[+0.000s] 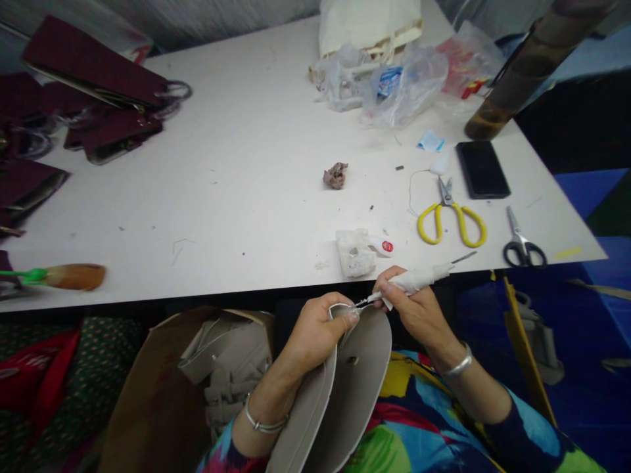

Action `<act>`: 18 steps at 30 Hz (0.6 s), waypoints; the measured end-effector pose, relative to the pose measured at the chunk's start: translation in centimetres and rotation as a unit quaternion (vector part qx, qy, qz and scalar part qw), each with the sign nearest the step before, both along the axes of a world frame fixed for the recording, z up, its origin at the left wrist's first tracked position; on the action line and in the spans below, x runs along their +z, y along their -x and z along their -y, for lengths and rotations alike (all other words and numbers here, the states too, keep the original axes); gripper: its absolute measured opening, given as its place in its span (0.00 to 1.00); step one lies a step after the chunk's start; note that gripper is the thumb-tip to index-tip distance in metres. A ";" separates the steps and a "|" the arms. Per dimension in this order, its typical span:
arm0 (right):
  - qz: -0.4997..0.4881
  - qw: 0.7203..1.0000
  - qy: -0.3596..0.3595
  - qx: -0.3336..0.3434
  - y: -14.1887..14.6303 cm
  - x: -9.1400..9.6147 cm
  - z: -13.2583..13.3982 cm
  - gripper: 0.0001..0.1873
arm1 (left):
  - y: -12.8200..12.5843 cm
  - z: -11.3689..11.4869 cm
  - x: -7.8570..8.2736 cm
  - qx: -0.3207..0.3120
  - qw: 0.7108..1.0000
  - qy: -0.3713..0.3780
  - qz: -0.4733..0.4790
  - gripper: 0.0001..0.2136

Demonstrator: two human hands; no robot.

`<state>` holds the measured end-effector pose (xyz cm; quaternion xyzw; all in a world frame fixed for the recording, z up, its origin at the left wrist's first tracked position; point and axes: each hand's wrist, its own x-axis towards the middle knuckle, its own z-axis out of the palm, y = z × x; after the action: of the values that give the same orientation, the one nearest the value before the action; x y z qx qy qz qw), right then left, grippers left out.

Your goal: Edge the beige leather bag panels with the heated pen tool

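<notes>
- A soft grey-beige piece with two rounded flaps (pixel 367 374) hangs below the front edge of the pale, flat surface (pixel 256 177), over the person's lap.
- The left hand (pixel 313 335) pinches its upper edge between thumb and fingers.
- The right hand (pixel 411 314) is closed round a slim tool with a white-wrapped handle (pixel 419 279), its thin dark end directed at that pinched edge; whether the end touches the material is too small to tell.
- For good control, the pinch should sit close beside the working spot, so the edge cannot flex, with the left thumb out of the point's line.
- A light grip near the front of the wrapping and short, even strokes along the rim should serve better than pressing.
- The flaps stand apart; holding them so should spare the inner face from marks.
- A bare metal rod juts from the tool's other end, away from the piece, so the right wrist should turn with care.
- A whitish, smudged block (pixel 355 256) lies just beyond the right hand; the yellow-handled metal scissors (pixel 463 220) lie farther right, best left clear of the elbow.
</notes>
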<state>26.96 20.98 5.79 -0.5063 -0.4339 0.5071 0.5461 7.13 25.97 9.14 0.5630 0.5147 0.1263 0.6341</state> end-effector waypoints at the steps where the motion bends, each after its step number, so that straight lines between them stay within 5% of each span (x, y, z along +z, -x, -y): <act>1: 0.003 1.000 0.005 0.001 0.0 0.0 0.1 0.17 | 0.0 0.0 0.0 -0.001 1.000 0.002 0.002 0.11; 10: 0.050 0.997 -0.017 0.054 -0.6 0.8 -0.5 0.18 | -0.1 0.2 0.4 -0.007 1.000 0.005 0.020 0.09; 18: 0.043 0.964 -0.045 0.260 -2.7 3.3 -2.1 0.22 | 0.2 0.0 -0.1 -0.007 0.994 0.070 0.082 0.11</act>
<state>29.69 23.12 9.06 -0.3723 -0.5964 0.5889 0.3985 6.92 25.97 9.05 0.5087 0.4651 0.1316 0.7124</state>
